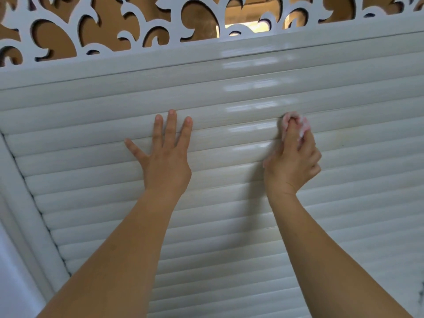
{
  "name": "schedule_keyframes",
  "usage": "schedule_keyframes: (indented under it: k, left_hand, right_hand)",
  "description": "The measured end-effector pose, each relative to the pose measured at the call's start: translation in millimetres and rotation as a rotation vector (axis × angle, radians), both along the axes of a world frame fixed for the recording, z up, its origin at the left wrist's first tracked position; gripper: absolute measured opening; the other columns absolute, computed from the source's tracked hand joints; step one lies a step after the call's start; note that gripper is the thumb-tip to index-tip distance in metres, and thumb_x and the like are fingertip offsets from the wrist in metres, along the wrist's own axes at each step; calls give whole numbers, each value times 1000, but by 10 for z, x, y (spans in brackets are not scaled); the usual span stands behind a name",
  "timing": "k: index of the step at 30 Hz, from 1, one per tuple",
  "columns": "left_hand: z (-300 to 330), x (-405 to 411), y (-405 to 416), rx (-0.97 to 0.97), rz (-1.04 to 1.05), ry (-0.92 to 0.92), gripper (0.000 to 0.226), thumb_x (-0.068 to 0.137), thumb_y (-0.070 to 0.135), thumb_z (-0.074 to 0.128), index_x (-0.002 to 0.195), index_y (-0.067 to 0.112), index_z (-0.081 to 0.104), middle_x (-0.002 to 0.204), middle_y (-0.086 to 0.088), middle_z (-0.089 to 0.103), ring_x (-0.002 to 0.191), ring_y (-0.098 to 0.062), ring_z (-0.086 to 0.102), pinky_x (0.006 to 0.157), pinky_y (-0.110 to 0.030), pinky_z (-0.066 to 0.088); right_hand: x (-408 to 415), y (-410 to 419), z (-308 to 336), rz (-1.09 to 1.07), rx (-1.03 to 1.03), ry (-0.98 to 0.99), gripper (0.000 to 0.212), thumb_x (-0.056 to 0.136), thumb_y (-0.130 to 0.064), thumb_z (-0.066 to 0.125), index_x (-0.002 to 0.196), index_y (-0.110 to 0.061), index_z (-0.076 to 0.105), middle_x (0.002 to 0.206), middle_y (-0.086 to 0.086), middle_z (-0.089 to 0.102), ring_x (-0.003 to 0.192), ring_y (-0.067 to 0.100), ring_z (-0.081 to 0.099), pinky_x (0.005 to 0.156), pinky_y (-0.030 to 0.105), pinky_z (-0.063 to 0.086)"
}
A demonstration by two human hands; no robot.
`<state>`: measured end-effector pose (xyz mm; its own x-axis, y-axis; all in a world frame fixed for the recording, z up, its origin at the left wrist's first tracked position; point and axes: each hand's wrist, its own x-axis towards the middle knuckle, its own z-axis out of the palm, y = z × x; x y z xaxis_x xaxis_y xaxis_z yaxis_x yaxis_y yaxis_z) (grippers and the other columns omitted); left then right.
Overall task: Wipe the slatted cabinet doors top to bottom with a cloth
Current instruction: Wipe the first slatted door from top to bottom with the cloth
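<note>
A glossy white slatted cabinet door [229, 214] fills the head view, seen from below. My left hand [164, 154] lies flat on the slats with its fingers spread and straight, near the upper middle of the door. To its right, my right hand [292, 159] grips a small bunched pink-and-white cloth [296, 122] and holds it against a slat in the upper part of the door. Most of the cloth is hidden inside the fingers.
Above the door runs a white cut-out scrollwork panel [142, 26] with brown showing behind it. The door's white frame [27, 214] slants down the left side, with a dark gap beside the slats. A pale wall lies at the bottom left.
</note>
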<state>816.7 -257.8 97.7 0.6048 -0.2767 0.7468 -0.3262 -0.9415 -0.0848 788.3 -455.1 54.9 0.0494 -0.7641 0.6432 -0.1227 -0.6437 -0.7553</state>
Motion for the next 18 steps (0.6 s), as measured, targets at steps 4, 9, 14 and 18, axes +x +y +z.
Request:
schedule_keyframes:
  k: [4,9,14,18]
  left_hand:
    - [-5,22,11,1,-17,-19,96,80,-8,35,144,37,-20,152,6,-29,141,-18,-25,101,-74,-3]
    - [14,13,36,4,-41,-22,86,84,0,35,147,36,-13,155,5,-23,142,-18,-21,100,-75,-1]
    - [1,15,56,12,-31,-29,86,84,1,33,146,35,-14,154,5,-25,142,-18,-22,99,-76,-1]
    - [-19,22,37,1,-19,-35,92,81,-7,33,146,35,-17,153,4,-27,141,-18,-24,100,-75,-3]
  right_hand:
    - [171,436,-151,28,-298,-62,43,87,-18,47,128,-22,59,137,17,50,120,40,47,97,54,37]
    - [310,903,-420,264,-764,-5,46,85,-13,43,130,-21,51,143,10,34,133,41,29,111,56,22]
    - [195,526,-494,314,-1039,120,44,84,-8,45,123,-18,62,141,11,48,133,38,34,110,56,26]
    - [-25,-85,-588,274,-882,186,41,87,-10,39,121,-17,61,139,14,46,133,42,35,106,61,29]
